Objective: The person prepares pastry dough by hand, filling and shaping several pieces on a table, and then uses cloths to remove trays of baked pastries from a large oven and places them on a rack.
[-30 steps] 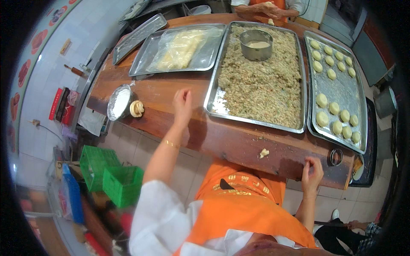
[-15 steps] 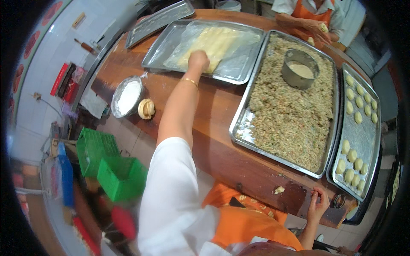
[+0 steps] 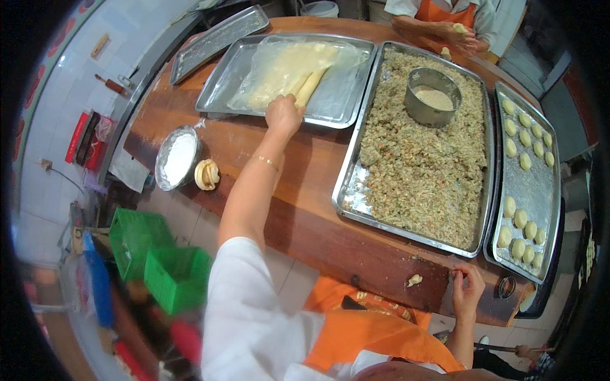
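My left hand point(image 3: 283, 116) reaches to the near edge of a metal tray point(image 3: 211, 101). Its fingers are closed on the near end of a pale dough strip point(image 3: 310, 87), which lies slanting away across the tray. Beside that strip, more flat pale dough point(image 3: 270, 89) lies under a clear plastic sheet point(image 3: 244, 95). My right hand point(image 3: 469, 289) rests at the table's near edge, fingers loosely bent and apart, with nothing seen in them. A small dough scrap point(image 3: 415, 280) lies to its left and a dark metal ring point(image 3: 506, 287) to its right.
A large tray of crumbly filling point(image 3: 419, 184) holds a round metal container point(image 3: 433, 97). Small dough balls sit on another tray point(image 3: 530, 181) at right. Flour fills a bowl point(image 3: 178, 155) beside coiled dough point(image 3: 206, 174). Green crates point(image 3: 178, 279) stand below. A co-worker's hands point(image 3: 454, 35) hold dough opposite.
My left hand has come nearer along the tray, and a dough strip now stands apart from the rest in its grip. My right hand stays by the table edge. The view has shifted slightly.
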`<action>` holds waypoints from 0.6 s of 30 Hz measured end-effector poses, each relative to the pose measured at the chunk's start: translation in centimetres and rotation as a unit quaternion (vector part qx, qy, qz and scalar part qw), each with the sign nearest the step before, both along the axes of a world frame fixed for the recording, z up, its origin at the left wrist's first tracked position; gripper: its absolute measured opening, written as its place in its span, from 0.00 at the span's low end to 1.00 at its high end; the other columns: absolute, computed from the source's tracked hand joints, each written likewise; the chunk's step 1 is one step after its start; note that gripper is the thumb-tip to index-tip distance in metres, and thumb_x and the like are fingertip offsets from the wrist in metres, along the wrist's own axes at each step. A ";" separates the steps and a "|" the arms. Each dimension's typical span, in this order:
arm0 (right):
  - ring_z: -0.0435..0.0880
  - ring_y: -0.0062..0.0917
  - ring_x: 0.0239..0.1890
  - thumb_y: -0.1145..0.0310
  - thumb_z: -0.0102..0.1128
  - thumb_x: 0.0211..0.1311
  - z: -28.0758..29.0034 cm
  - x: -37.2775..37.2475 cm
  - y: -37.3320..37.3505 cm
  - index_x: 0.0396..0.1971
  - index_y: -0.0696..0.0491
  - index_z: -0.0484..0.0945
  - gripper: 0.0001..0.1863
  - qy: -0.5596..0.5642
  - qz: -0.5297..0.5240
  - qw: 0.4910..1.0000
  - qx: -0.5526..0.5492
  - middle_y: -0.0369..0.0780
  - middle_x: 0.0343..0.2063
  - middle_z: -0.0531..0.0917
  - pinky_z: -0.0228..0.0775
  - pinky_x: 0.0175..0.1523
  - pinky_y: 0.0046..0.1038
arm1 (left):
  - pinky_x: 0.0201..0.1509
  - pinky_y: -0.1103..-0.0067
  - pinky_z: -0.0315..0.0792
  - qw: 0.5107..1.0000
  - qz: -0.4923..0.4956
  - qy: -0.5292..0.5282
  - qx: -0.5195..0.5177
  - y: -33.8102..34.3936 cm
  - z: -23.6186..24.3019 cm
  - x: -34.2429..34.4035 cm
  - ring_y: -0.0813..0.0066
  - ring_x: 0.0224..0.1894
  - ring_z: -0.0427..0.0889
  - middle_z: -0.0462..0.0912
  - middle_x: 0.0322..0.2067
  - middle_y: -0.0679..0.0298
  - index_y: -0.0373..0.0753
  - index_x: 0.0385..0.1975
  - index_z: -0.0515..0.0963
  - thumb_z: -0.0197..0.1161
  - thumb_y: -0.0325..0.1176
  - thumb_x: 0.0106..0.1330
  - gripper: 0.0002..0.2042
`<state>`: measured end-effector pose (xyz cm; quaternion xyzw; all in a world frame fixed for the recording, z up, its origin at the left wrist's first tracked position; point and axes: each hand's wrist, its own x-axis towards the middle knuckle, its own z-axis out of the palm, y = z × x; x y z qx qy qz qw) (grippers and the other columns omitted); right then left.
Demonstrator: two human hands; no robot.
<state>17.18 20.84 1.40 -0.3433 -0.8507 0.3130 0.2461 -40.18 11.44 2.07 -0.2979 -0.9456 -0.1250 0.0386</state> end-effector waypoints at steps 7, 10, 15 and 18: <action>0.81 0.30 0.28 0.82 0.56 0.57 0.6 1.7 -1.6 0.33 0.58 0.79 0.06 0.002 -0.022 1.000 -0.019 0.42 0.26 0.80 0.72 0.35 0.26 | 0.57 0.66 0.74 0.996 0.057 -0.015 -0.062 4.3 -2.3 -2.9 0.52 0.55 0.77 0.79 0.51 0.49 0.38 0.49 0.77 0.69 0.36 0.54 0.22; 0.81 0.29 0.28 0.81 0.55 0.58 0.0 2.5 -2.8 0.33 0.58 0.79 0.05 -0.003 -0.046 0.998 -0.045 0.42 0.26 0.80 0.72 0.35 0.26 | 0.57 0.67 0.72 0.996 0.074 -0.012 -0.057 5.0 -2.3 -2.6 0.55 0.54 0.79 0.80 0.51 0.49 0.37 0.47 0.80 0.59 0.29 0.57 0.16; 0.82 0.28 0.27 0.81 0.54 0.60 -1.2 3.1 -2.4 0.33 0.58 0.79 0.05 0.004 -0.061 0.995 -0.076 0.42 0.25 0.80 0.72 0.33 0.25 | 0.30 0.71 0.77 0.916 0.015 -0.371 0.153 5.8 1.3 -6.1 0.67 0.27 0.82 0.83 0.31 0.54 0.32 0.32 0.82 0.60 0.39 0.55 0.15; 0.82 0.27 0.27 0.81 0.54 0.60 -1.7 2.3 -2.1 0.33 0.58 0.79 0.05 0.021 -0.082 0.991 -0.107 0.42 0.25 0.80 0.71 0.33 0.24 | 0.30 0.72 0.76 0.898 0.042 -0.390 0.200 7.4 1.5 -4.6 0.67 0.28 0.80 0.81 0.31 0.55 0.33 0.34 0.81 0.60 0.44 0.57 0.18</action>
